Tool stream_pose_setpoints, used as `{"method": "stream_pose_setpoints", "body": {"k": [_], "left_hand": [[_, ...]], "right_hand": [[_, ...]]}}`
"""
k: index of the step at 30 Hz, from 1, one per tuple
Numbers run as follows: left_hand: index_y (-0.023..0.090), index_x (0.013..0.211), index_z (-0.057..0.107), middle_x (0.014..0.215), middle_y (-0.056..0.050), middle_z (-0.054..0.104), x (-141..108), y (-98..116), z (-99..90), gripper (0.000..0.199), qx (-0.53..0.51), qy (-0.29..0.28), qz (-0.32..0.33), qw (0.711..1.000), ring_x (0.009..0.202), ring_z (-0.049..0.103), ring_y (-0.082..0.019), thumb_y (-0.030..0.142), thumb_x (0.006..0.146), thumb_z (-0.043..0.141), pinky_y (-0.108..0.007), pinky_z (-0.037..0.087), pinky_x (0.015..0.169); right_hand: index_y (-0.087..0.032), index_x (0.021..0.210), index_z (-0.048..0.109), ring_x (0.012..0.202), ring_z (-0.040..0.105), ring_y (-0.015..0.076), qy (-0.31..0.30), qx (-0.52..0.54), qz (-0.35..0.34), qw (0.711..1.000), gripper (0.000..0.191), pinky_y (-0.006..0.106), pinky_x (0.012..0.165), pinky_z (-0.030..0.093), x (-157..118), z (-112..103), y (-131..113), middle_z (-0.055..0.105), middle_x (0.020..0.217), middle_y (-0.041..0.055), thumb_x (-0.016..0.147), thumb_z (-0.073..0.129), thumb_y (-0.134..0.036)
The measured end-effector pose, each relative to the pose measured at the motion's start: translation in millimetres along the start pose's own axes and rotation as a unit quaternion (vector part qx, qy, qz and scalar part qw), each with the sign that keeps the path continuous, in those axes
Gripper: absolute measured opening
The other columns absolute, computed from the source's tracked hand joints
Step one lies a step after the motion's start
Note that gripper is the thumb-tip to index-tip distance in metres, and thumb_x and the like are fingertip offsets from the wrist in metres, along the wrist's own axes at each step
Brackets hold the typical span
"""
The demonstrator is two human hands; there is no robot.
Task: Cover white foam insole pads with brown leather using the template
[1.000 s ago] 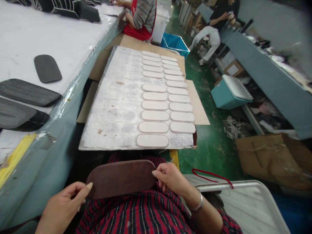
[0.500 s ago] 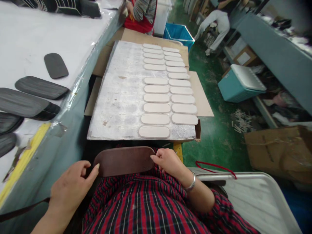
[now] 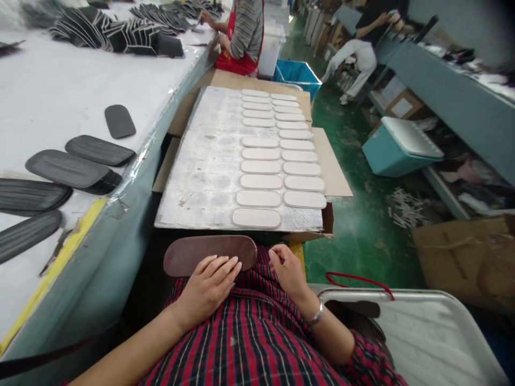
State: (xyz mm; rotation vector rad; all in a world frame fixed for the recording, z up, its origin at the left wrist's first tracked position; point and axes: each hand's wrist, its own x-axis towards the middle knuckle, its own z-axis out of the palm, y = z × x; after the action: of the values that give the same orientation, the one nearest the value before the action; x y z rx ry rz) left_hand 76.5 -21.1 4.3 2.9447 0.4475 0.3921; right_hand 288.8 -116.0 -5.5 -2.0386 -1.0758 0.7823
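Note:
A dark brown oblong piece with rounded ends [image 3: 189,252], leather-like, lies across my lap in front of the cardboard-topped stand. My left hand [image 3: 209,284] rests flat on the right half of its top face, fingers stretched out side by side. Just right of the piece, a little apart from its end, is my right hand [image 3: 287,271], fingers curled in toward the thumb; nothing shows sticking out of it. Ahead, two columns of pale oblong pieces [image 3: 259,199] of similar shape lie on the grey-white board [image 3: 201,182].
On the white-covered table [image 3: 60,80] at left lie dark oblong pieces [image 3: 74,169], with a fanned row [image 3: 120,37] behind. A blue bin [image 3: 300,78], a teal cooler [image 3: 398,147] and a cardboard box [image 3: 462,257] stand rightward. Two other people are farther back.
My left hand has moved from the brown piece's left end onto its top face, fingers now flat. My right hand has let go of the right end. The view has tilted up slightly.

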Motion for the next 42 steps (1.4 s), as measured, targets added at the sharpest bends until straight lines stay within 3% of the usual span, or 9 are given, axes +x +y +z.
{"method": "stream_pose_setpoints", "body": {"k": [2, 5, 9, 11, 14, 16, 20, 32, 42], "left_hand": [[0.021, 0.124, 0.049, 0.122, -0.004, 0.056, 1, 2, 0.9, 0.039, -0.002, 0.005, -0.007, 1.000, 0.108, 0.050, -0.021, 0.019, 0.084, 0.047, -0.039, 0.031, 0.100], [0.020, 0.125, 0.046, 0.123, -0.004, 0.056, -3, 7, -0.5, 0.041, -0.026, 0.010, -0.025, 0.999, 0.111, 0.049, -0.021, 0.018, 0.084, 0.047, -0.040, 0.030, 0.101], [0.022, 0.127, 0.041, 0.124, -0.005, 0.053, -35, 2, -5.2, 0.048, -0.106, 0.072, -0.102, 0.986, 0.117, 0.044, -0.020, 0.018, 0.081, 0.051, -0.042, 0.029, 0.105], [0.023, 0.131, 0.035, 0.129, -0.007, 0.047, -60, -5, -4.7, 0.057, -0.130, 0.162, -0.259, 0.943, 0.120, 0.041, -0.023, 0.023, 0.078, 0.057, -0.044, 0.029, 0.105], [0.022, 0.137, 0.020, 0.140, -0.011, 0.030, -89, -19, 4.2, 0.079, -0.213, 0.246, -0.476, 0.817, 0.128, 0.030, -0.027, 0.034, 0.072, 0.063, -0.047, 0.027, 0.105], [0.021, 0.139, 0.012, 0.144, -0.012, 0.023, -95, -28, 14.7, 0.088, -0.327, 0.245, -0.501, 0.763, 0.131, 0.024, -0.028, 0.040, 0.071, 0.064, -0.046, 0.025, 0.106], [0.019, 0.140, 0.011, 0.141, -0.012, 0.031, -85, -40, 32.7, 0.087, -0.494, 0.239, -0.445, 0.708, 0.128, 0.032, -0.025, 0.038, 0.072, 0.063, -0.042, 0.025, 0.107], [0.022, 0.138, 0.021, 0.144, -0.007, 0.028, -96, -50, 29.1, 0.058, -0.534, 0.208, -0.429, 0.698, 0.130, 0.028, -0.021, 0.036, 0.086, 0.043, -0.043, 0.021, 0.109], [0.017, 0.137, 0.025, 0.143, -0.008, 0.027, -90, -54, 21.2, 0.049, -0.477, 0.201, -0.464, 0.719, 0.131, 0.024, -0.019, 0.031, 0.090, 0.029, -0.040, 0.022, 0.110]], "right_hand": [[-0.014, 0.109, 0.051, 0.095, 0.058, 0.0195, 0.048, -0.107, -0.154, 0.981, 0.030, 0.036, 0.084, 0.046, -5, 1, -9, 0.062, 0.099, 0.0110, 0.087, 0.040, -0.033], [-0.011, 0.128, 0.039, 0.128, 0.030, 0.0251, -0.032, -0.235, -0.344, 0.909, 0.055, 0.045, 0.104, 0.027, -10, 12, -22, 0.041, 0.134, 0.0148, 0.082, 0.050, -0.038], [-0.006, 0.135, 0.030, 0.132, 0.018, 0.0290, -0.084, -0.342, -0.373, 0.858, 0.073, 0.045, 0.106, 0.023, -12, 28, -29, 0.026, 0.142, 0.0161, 0.078, 0.054, -0.046], [-0.005, 0.136, 0.028, 0.131, 0.019, 0.0302, -0.084, -0.365, -0.377, 0.847, 0.077, 0.046, 0.106, 0.022, -7, 31, -30, 0.026, 0.142, 0.0174, 0.079, 0.050, -0.052], [-0.004, 0.136, 0.026, 0.131, 0.019, 0.0314, -0.088, -0.371, -0.407, 0.830, 0.085, 0.047, 0.105, 0.022, 4, 38, -37, 0.026, 0.142, 0.0192, 0.076, 0.045, -0.061], [-0.003, 0.135, 0.027, 0.132, 0.017, 0.0323, -0.103, -0.375, -0.430, 0.815, 0.087, 0.047, 0.105, 0.022, 11, 47, -47, 0.023, 0.142, 0.0202, 0.075, 0.046, -0.063], [-0.002, 0.134, 0.029, 0.132, 0.013, 0.0335, -0.132, -0.388, -0.451, 0.793, 0.087, 0.047, 0.106, 0.020, 16, 72, -68, 0.019, 0.143, 0.0212, 0.074, 0.050, -0.061], [-0.008, 0.139, 0.021, 0.133, 0.010, 0.0316, -0.192, -0.365, -0.463, 0.785, 0.089, 0.047, 0.108, 0.015, 15, 129, -108, 0.014, 0.146, 0.0156, 0.072, 0.058, -0.054], [-0.010, 0.138, 0.024, 0.134, 0.006, 0.0305, -0.248, -0.325, -0.449, 0.795, 0.095, 0.047, 0.109, 0.011, 22, 144, -131, 0.011, 0.147, 0.0141, 0.063, 0.067, -0.049]]}}
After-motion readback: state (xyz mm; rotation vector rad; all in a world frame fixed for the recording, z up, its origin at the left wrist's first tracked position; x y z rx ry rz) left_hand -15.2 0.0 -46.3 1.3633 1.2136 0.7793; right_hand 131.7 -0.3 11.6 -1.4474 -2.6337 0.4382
